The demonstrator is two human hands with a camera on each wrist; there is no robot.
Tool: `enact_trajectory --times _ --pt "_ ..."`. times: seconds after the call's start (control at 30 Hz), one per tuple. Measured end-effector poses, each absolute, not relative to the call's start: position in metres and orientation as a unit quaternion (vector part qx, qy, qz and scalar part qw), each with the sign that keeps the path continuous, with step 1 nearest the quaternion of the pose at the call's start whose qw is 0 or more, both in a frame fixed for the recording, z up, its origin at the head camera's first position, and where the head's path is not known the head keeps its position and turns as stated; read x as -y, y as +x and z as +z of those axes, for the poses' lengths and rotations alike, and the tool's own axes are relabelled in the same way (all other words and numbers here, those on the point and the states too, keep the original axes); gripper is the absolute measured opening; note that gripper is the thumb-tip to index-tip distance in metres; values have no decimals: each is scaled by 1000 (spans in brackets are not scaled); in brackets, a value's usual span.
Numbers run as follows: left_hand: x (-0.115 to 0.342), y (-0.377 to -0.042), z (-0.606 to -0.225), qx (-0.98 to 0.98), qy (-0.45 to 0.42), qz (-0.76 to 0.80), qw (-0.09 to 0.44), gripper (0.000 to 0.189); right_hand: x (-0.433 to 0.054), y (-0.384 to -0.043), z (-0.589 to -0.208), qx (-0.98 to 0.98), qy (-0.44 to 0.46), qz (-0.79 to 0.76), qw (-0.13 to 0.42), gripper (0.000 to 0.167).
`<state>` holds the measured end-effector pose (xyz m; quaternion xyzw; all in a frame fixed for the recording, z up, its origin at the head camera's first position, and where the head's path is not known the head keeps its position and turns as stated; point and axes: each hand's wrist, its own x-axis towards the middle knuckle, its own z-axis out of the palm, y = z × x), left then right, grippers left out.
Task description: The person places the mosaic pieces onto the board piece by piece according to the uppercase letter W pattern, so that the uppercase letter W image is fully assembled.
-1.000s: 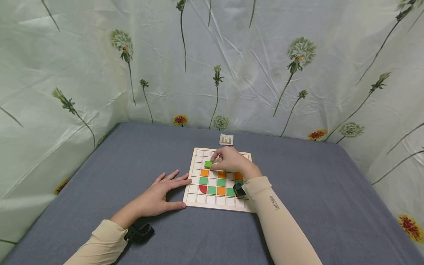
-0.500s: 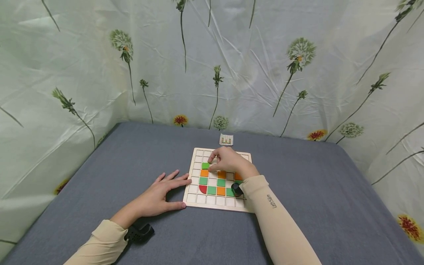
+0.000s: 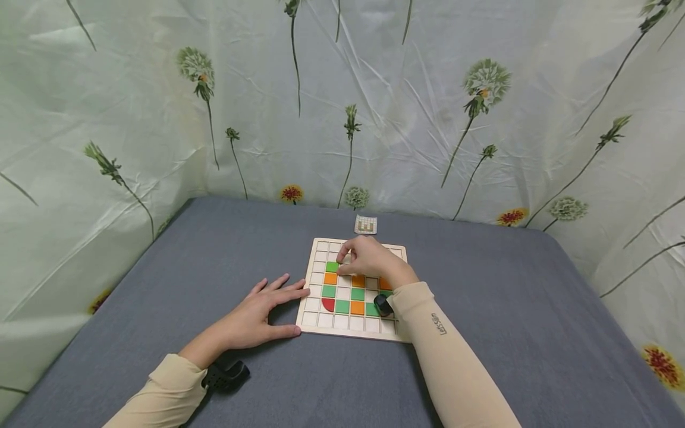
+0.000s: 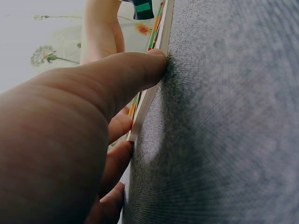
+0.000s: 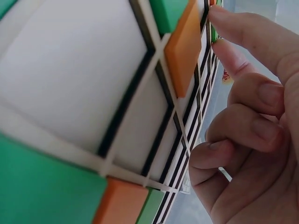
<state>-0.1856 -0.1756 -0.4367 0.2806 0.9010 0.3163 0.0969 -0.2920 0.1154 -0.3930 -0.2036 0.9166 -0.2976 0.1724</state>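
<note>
A wooden grid board [image 3: 348, 335] lies in front of me, with orange, green and red tiles seated in its squares. My right hand [image 3: 371, 260] reaches over it and pinches a light green square tile [image 3: 332, 267] between thumb and index finger. This tile sits just beyond an orange tile [image 3: 330, 278] at the board's left side. In the right wrist view only a sliver of the green tile [image 5: 214, 33] shows between the fingertips, and the other fingers are curled. Fingers spread, my left hand [image 3: 251, 318] rests with thumb and fingertips against the board's left edge.
A small printed card [image 3: 366, 224] with a grid pattern lies just past the board. The grey cloth-covered table [image 3: 508, 309] extends to either side, with a flowered curtain [image 3: 407, 119] behind it. My right forearm hides the board's right portion.
My right hand has moved slightly left with the light green tile, which now lies in line with the orange tile below it. The left hand has stayed still.
</note>
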Motion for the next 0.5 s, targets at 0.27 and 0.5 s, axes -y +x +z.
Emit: enact_trajectory --times 0.27,0.5 --pt "174 -188 -438 -900 285 315 96 73 -130 -285 -386 -921 -199 -295 162 16" --pt "177 -188 -437 -898 274 332 96 75 -170 -271 -371 -930 -204 -289 105 28"
